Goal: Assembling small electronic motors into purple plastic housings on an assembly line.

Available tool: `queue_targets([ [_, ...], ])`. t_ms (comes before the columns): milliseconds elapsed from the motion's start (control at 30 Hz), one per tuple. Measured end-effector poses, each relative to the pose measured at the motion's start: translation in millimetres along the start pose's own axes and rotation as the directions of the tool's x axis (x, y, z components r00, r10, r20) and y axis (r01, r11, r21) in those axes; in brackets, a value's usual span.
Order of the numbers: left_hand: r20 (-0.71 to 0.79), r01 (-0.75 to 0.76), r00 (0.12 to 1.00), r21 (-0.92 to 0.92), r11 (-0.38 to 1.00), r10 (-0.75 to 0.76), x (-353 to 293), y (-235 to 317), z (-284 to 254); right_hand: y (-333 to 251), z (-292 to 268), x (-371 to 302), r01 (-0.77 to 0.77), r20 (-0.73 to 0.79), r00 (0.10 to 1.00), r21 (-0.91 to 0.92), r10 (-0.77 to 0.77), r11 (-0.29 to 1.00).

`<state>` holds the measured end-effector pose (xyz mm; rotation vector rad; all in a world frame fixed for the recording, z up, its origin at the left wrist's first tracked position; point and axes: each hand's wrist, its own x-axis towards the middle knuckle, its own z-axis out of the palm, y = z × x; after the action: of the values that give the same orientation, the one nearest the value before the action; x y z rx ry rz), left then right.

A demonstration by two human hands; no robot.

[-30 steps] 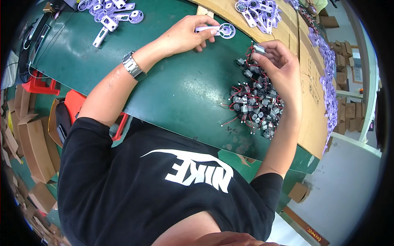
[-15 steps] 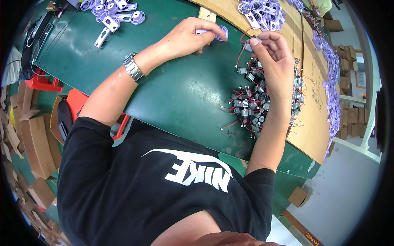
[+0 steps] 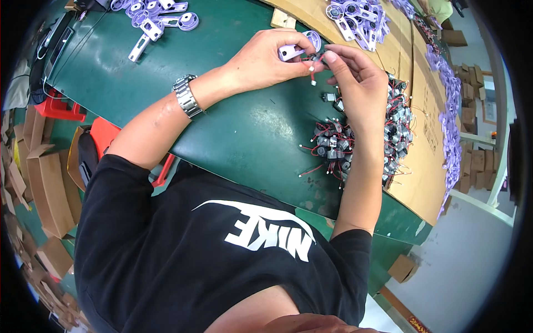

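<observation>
My left hand (image 3: 269,60) is closed around a purple plastic housing (image 3: 287,53) with a round ring at its far end. Close against it, my right hand (image 3: 362,80) pinches a small motor (image 3: 318,57), mostly hidden by the fingertips. Its red wires hang down to a white plug (image 3: 313,82). The two hands meet above the far part of the green table, and the motor is at the housing. Whether it sits inside the housing I cannot tell. Beneath and beside my right forearm lies a heap of small motors (image 3: 333,145) with red wires.
Purple housings (image 3: 151,23) are piled at the far left of the green table (image 3: 239,144). More housings (image 3: 363,22) lie on the cardboard sheet (image 3: 425,161) at the far right, and others (image 3: 451,105) line its right side. A wooden block (image 3: 283,19) stands beyond my left hand.
My right hand has come left from above the motor heap, bringing the motor to the housing. My left hand has shifted slightly right and turned the housing.
</observation>
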<state>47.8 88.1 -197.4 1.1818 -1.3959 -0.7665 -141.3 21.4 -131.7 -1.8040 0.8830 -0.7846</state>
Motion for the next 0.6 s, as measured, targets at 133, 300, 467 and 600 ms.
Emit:
queue_targets([
  [133,0.0,-0.01,1.0,0.054,0.998,0.01,-0.7,2.4,-2.9,-1.0,-9.8,6.7,0.059,-0.072,0.995,-0.057,-0.063,0.997],
  [300,0.113,-0.179,0.983,0.37,0.912,0.147,-1.2,1.2,-10.6,2.1,-25.2,8.0,-0.026,0.03,0.999,0.033,0.025,0.999],
  [467,0.252,-0.184,0.965,0.453,0.872,0.072,-4.2,11.8,-14.0,9.7,-20.6,-3.2,-0.129,0.093,0.988,0.063,0.123,0.99],
  [600,0.203,-0.189,0.968,0.192,0.963,0.149,4.0,-2.1,-19.4,7.0,-18.3,-7.0,-0.106,0.103,0.989,0.023,0.103,0.994],
])
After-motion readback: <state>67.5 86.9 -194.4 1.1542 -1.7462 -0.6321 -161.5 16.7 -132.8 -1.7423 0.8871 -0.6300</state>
